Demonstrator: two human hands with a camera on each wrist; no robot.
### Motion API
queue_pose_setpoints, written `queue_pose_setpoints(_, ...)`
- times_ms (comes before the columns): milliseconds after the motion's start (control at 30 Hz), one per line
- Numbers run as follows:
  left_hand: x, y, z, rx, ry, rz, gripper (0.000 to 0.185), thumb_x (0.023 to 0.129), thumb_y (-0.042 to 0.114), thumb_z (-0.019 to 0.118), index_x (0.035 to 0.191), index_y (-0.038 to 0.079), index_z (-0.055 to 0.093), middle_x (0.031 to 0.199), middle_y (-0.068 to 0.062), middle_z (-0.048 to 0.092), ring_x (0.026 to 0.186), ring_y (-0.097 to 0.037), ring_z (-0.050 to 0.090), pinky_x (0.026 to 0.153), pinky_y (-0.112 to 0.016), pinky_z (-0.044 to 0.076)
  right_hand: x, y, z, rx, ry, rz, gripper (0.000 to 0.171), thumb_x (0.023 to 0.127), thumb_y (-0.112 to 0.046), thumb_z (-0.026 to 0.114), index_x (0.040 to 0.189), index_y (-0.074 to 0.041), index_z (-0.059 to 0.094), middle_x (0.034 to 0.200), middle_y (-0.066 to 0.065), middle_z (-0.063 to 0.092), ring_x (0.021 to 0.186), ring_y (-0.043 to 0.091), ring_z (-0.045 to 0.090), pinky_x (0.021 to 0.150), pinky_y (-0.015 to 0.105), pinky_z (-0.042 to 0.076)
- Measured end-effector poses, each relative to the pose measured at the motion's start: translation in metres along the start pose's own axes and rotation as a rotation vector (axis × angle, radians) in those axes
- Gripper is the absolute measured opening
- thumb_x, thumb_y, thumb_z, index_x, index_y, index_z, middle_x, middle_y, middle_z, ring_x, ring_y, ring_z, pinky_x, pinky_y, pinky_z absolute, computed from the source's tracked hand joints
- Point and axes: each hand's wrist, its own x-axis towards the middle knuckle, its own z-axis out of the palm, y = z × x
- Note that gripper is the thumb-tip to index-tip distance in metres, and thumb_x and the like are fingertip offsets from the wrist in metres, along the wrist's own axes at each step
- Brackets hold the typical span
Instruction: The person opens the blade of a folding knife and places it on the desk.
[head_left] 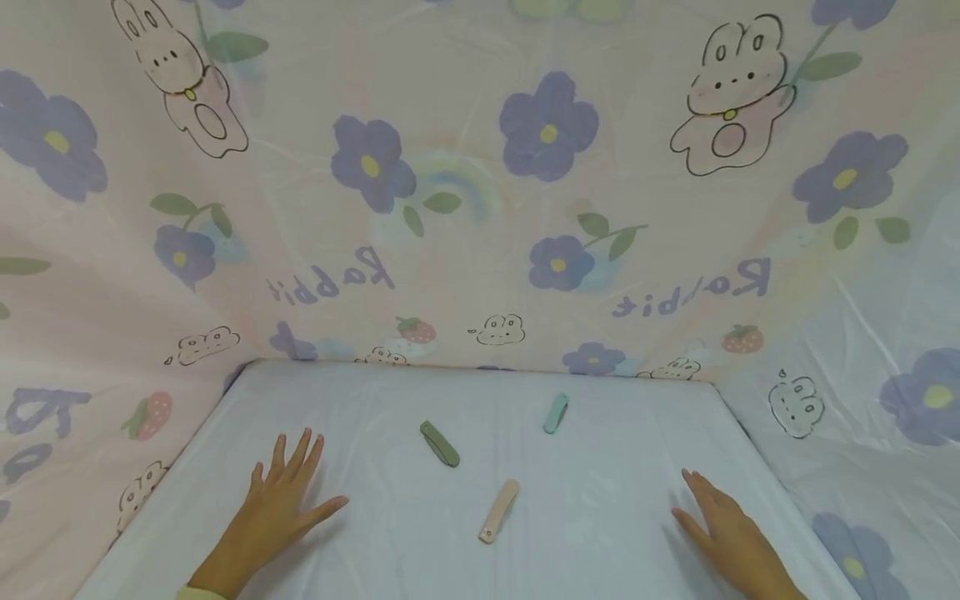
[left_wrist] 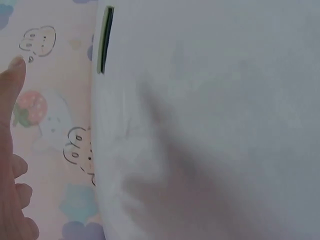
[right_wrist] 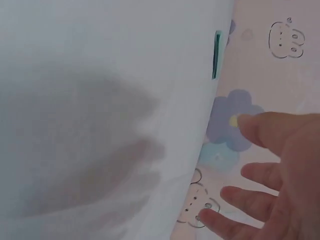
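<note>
Three slim, slightly curved pieces like folded nail clippers lie apart on the white table [head_left: 615, 500]. The olive green one [head_left: 439, 443] [left_wrist: 105, 40] is left of centre, the teal one [head_left: 557, 414] [right_wrist: 217, 55] farther back on the right. Nearest the person is the beige one [head_left: 498, 512], slanted, with a small round rivet at its near end. My left hand [head_left: 277, 508] [left_wrist: 10, 150] is held with fingers spread, left of the green piece. On the right side, my right hand [head_left: 727, 525] [right_wrist: 285, 170] has its fingers extended, holding nothing.
A printed fabric [head_left: 465, 225] with rabbits, flowers and strawberries rises behind the table and along both sides. The table's back edge [head_left: 480, 368] meets this fabric. Shadows of the hands fall on the white surface in both wrist views.
</note>
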Motion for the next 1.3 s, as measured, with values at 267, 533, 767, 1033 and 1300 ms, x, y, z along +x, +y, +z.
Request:
queue_pose_setpoints(267,0.002,0.02,-0.001,-0.057,0.002,0.038,0.092,0.083,0.064,0.054,0.15,0.018,0.01,0.155,-0.005,0.005,0.139,-0.028,-0.01,0.101,-0.068,0.011,0.002,-0.025,-0.002,0.043,-0.053,0.018,0.062,0.092,-0.046,0.054,0.137,-0.005,0.043,0.132,0.021,0.048,0.117,0.043,0.045,0.092,0.059,0.037)
queue_pose_setpoints(533,0.002,0.035,0.003,-0.108,-0.017,0.044,0.087,0.084,0.063,0.053,0.149,0.017,0.018,0.153,-0.006,0.016,0.138,-0.03,0.015,0.097,-0.056,0.035,0.004,-0.046,0.002,0.076,-0.143,0.059,0.058,0.091,-0.046,0.054,0.137,-0.01,0.046,0.13,0.015,0.052,0.117,0.038,0.047,0.092,0.057,0.039)
queue_pose_setpoints(767,0.006,0.048,0.008,-0.13,0.051,0.064,0.077,0.088,0.057,0.052,0.149,0.022,0.021,0.151,0.001,0.023,0.124,-0.024,0.044,0.082,-0.043,0.05,0.005,-0.062,0.008,0.117,-0.112,0.029,0.047,0.092,-0.04,0.056,0.13,-0.013,0.054,0.126,0.011,0.056,0.116,0.034,0.05,0.094,0.053,0.039)
queue_pose_setpoints(1033,0.015,0.062,0.014,-0.147,0.157,0.147,0.069,0.087,0.044,0.062,0.145,0.019,0.034,0.147,0.003,0.033,0.127,-0.018,0.041,0.093,-0.04,0.044,0.006,-0.074,0.013,0.174,-0.117,0.005,0.04,0.091,-0.039,0.057,0.124,-0.016,0.059,0.12,0.004,0.06,0.113,0.026,0.054,0.094,0.047,0.042)
queue_pose_setpoints(1300,0.021,0.075,0.024,-0.223,0.156,0.171,0.062,0.088,0.035,0.064,0.142,0.02,0.039,0.142,0.003,0.041,0.126,-0.018,0.042,0.096,-0.039,0.042,0.01,-0.083,0.021,0.293,-0.126,-0.054,0.038,0.092,-0.037,0.056,0.119,-0.011,0.062,0.111,0.001,0.065,0.095,0.017,0.061,0.077,0.039,0.051)
